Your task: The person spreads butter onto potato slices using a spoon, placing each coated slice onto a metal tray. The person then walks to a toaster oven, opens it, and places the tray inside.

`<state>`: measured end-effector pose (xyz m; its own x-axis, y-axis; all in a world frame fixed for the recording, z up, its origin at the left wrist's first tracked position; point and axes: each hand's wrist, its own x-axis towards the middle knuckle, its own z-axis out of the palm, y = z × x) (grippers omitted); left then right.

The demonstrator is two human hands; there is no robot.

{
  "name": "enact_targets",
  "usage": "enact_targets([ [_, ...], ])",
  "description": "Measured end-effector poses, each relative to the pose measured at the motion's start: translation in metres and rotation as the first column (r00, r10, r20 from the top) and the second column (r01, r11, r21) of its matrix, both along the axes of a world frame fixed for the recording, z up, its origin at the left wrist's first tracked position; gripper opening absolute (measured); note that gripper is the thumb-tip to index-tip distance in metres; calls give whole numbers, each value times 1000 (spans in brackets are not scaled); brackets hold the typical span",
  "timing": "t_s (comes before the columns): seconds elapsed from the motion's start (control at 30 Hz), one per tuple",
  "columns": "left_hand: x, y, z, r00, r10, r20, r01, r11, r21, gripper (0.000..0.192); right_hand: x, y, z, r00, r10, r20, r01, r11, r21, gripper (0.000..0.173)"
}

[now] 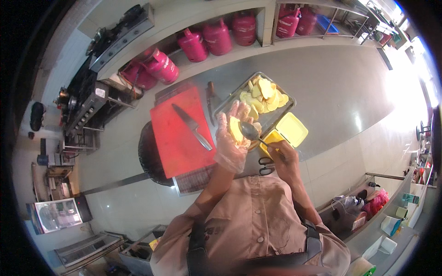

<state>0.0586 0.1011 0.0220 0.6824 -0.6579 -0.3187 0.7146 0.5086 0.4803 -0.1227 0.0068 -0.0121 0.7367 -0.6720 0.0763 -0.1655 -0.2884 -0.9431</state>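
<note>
My left hand [232, 146], in a clear plastic glove, holds a pale yellow slice [236, 131] over the near end of a metal tray [291, 100]. My right hand [285, 157], bare, grips a metal spoon [249, 131] whose bowl is at the slice. More yellow slices [266, 91] are heaped in the tray's far part. An open yellow plastic container [292, 129] stands beside the tray, partly hidden by my right hand. Black-handled scissors [266, 166] lie near my right wrist.
Left of my hands, a chef's knife [191, 126] lies on a red cutting board [172, 145], with a wooden-handled knife [210, 100] beyond its right edge. Under the board's near edge is a checked cloth [195, 181]. A round black object [148, 155] stands left. Pink gas cylinders [217, 36] stand across the floor.
</note>
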Motion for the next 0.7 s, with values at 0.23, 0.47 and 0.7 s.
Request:
enact_targets([
  [0.23, 7, 1, 8, 976, -130, -172, 116, 989, -88, 71, -4, -17, 11, 985, 169, 15, -153, 924, -350, 16],
  [0.47, -1, 14, 0, 952, -303, -29, 297, 945, -138, 69, 3, -43, 8, 999, 32, -35, -43, 928, -371, 13],
  [0.7, 8, 11, -13, 949, -271, -164, 260, 962, -84, 67, -7, -45, 20, 961, 277, -8, -269, 925, -270, 16],
])
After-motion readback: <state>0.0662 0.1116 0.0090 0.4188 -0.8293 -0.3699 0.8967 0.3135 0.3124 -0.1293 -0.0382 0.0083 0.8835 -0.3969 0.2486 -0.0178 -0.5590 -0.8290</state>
